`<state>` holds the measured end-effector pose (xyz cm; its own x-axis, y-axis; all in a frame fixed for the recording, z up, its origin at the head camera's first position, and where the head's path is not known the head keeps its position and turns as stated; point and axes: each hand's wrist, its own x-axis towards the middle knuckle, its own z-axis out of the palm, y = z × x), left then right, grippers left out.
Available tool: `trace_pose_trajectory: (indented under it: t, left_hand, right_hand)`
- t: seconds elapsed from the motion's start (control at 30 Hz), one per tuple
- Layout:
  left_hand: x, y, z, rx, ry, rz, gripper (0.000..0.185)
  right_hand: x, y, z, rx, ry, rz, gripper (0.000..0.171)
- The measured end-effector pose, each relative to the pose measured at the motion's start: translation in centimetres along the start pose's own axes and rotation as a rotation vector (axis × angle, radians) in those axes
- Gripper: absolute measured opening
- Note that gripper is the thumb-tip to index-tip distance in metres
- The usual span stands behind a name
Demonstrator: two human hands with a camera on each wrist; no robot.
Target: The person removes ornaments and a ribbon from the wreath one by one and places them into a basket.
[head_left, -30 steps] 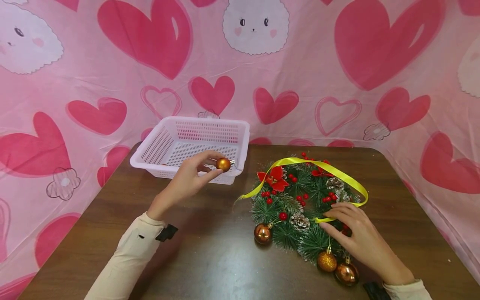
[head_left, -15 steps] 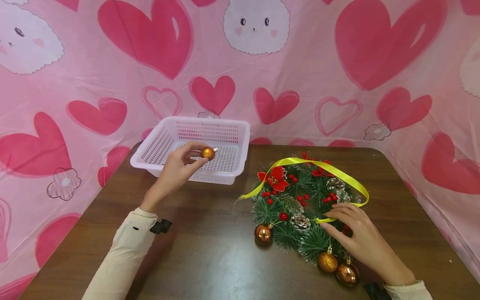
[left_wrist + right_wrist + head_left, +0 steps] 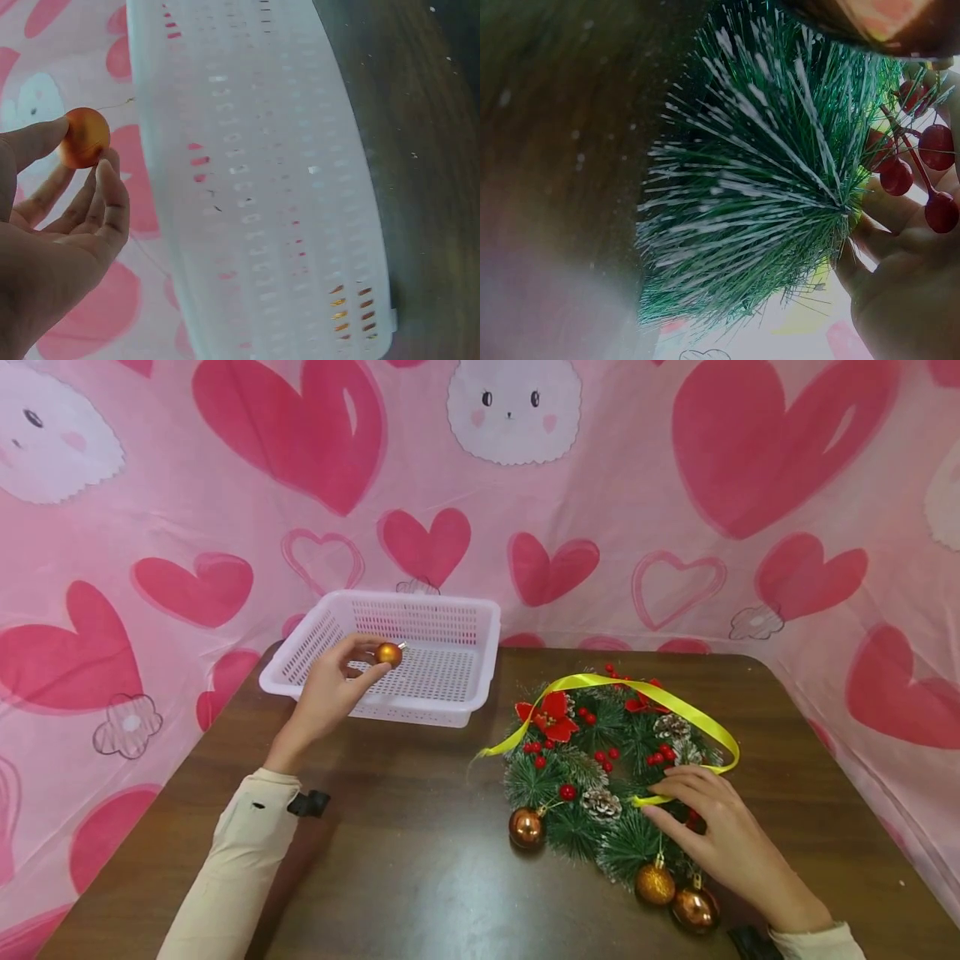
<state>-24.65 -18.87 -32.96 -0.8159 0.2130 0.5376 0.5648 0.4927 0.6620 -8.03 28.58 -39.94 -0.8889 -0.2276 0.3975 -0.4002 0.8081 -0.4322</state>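
My left hand [image 3: 333, 681] pinches a small orange bauble [image 3: 388, 653] between thumb and fingertips, above the inside of the white slotted basket [image 3: 480, 647]. In the left wrist view the bauble [image 3: 84, 138] sits at my fingertips [image 3: 105, 176] beside the basket wall [image 3: 255, 180]. A green pine wreath [image 3: 600, 777] with red berries, a red poinsettia, pine cones and a yellow ribbon [image 3: 667, 706] lies on the table. My right hand [image 3: 712, 831] rests on the wreath's lower right part, fingers touching the ribbon end. The right wrist view shows frosted needles [image 3: 765, 202] and red berries [image 3: 930, 157] against my fingers.
Three more orange baubles [image 3: 527, 827] [image 3: 654, 882] [image 3: 693, 906] hang at the wreath's near edge. The dark wooden table [image 3: 420, 877] is backed and flanked by pink heart-print cloth [image 3: 600, 485]. The basket stands at the table's far left corner.
My left hand has carried the bauble left and away from me, from the basket's near right rim to over its inside. The right hand and wreath have stayed put.
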Motion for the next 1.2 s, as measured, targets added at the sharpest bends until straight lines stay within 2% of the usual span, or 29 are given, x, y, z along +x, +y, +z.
trace_pose_trajectory:
  t: [0.17, 0.3, 0.43, 0.6, 0.7, 0.87, 1.2]
  left_hand:
    - [0.0, 1.7, -0.3, -0.005, 0.001, -0.016, 0.033]
    - [-0.2, 2.4, -0.6, 0.001, -0.009, -0.033, 0.033]
    - [-0.2, 1.3, -0.5, -0.008, -0.011, -0.043, 0.032]
    - [0.0, -1.7, -0.2, 0.003, -0.021, -0.051, 0.034]
    - [0.1, -2.6, 0.0, 0.023, -0.017, -0.059, 0.033]
    - [0.2, -3.0, 0.1, 0.052, 0.001, -0.065, 0.032]
    - [0.1, -3.2, 0.0, 0.074, -0.015, -0.086, 0.032]
  right_hand:
    - [0.1, 0.1, 0.0, -0.008, 0.002, -0.009, 0.025]
    - [0.2, 0.2, 0.0, -0.009, 0.004, -0.017, 0.026]
    - [0.2, 0.2, -0.1, -0.006, 0.008, -0.019, 0.025]
    - [0.2, 0.2, -0.1, -0.004, 0.005, -0.014, 0.026]
    - [0.2, 0.1, 0.0, -0.004, 0.003, -0.011, 0.026]
    - [0.2, 0.1, -0.1, -0.009, 0.003, -0.008, 0.026]
    - [0.2, 0.1, -0.1, -0.012, 0.002, -0.004, 0.025]
